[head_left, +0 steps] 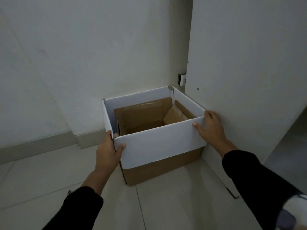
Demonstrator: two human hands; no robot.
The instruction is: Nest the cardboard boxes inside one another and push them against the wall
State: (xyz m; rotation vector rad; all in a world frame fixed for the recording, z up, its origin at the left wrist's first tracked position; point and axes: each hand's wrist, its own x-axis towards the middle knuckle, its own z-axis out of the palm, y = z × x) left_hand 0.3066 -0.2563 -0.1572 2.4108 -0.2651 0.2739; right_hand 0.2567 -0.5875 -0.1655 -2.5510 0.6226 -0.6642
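Observation:
A large cardboard box (159, 146) with white upright flaps and a brown lower body stands on the tiled floor in a corner. Its far side is close to the back wall (83, 55); its right side lies along a white panel (245, 63). Inside it sits a smaller brown box (142, 117), open at the top, with one flap leaning at the right. My left hand (108, 150) grips the near left corner of the large box, thumb on the front face. My right hand (210, 127) grips the near right corner, fingers over the rim.
A pale skirting board (41, 145) runs along the left wall down to the floor. A small wall socket (181, 80) sits just above the box's far right corner. A thin dark scrap (232, 194) lies on the tiles at the right.

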